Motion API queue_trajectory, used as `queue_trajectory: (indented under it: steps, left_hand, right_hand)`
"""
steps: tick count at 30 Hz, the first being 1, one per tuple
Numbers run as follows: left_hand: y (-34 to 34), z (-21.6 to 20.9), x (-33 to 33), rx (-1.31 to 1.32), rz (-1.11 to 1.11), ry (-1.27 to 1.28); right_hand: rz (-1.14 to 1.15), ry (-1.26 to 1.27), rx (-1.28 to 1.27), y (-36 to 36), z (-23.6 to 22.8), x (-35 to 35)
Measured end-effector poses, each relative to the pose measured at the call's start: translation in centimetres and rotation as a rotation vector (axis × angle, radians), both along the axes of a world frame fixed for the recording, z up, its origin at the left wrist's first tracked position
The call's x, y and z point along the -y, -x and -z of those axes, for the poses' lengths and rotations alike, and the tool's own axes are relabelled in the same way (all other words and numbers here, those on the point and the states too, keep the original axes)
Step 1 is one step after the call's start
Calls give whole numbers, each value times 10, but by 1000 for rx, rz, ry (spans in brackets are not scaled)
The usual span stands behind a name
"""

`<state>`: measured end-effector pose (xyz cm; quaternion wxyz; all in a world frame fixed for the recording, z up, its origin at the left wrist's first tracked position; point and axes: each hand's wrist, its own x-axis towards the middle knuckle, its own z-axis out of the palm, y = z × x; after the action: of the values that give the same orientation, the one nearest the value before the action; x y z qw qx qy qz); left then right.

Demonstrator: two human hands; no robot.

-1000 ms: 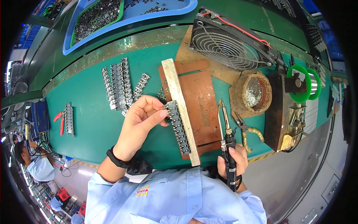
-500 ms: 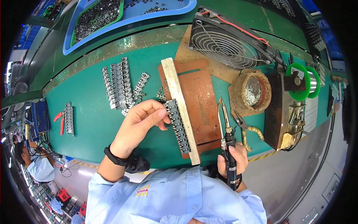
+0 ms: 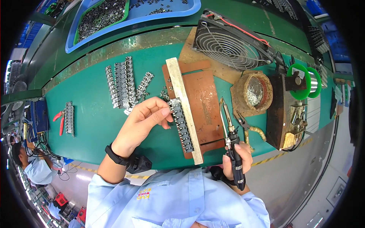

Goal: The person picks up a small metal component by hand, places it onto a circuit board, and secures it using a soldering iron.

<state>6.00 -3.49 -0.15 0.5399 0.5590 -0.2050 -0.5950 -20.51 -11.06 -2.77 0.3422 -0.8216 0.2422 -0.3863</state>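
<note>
My left hand [image 3: 146, 119] is closed, thumb and fingertips pressed together at the upper left end of a strip of small circuit boards [image 3: 182, 127]. Whatever sits between those fingertips is too small or hidden to make out. The strip lies along the left side of a long pale bar [image 3: 179, 81], which rests across a reddish-brown board [image 3: 203, 102]. In my right hand [image 3: 239, 159] is a black-handled soldering iron [image 3: 232, 138] with a thin feed tube beside it. Its tip points away from me, over the brown board's right edge, apart from the strip.
More board strips [image 3: 123, 83] lie beyond my left hand; another strip [image 3: 69, 118] and red-handled pliers [image 3: 60, 121] are far left. On the right stand a fan [image 3: 232, 41], a round crusted pot [image 3: 253, 93], pliers [image 3: 249, 129] and a green solder spool [image 3: 300, 81]. A blue tray [image 3: 159, 17] sits behind.
The view has shifted slightly. The soldering iron's tip has moved a little to the left; my left hand stays at the upper end of the strip.
</note>
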Motion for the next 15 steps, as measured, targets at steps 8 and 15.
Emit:
queue_trajectory:
  steps: [8,15]
  left_hand:
    - [-2,0,-1,26,28,21]
    - [-3,2,-1,-3,37,37]
  right_hand:
    - [-202,-126,58,-15,-35,12]
    - [-314,-209,-22,-29,-39,11]
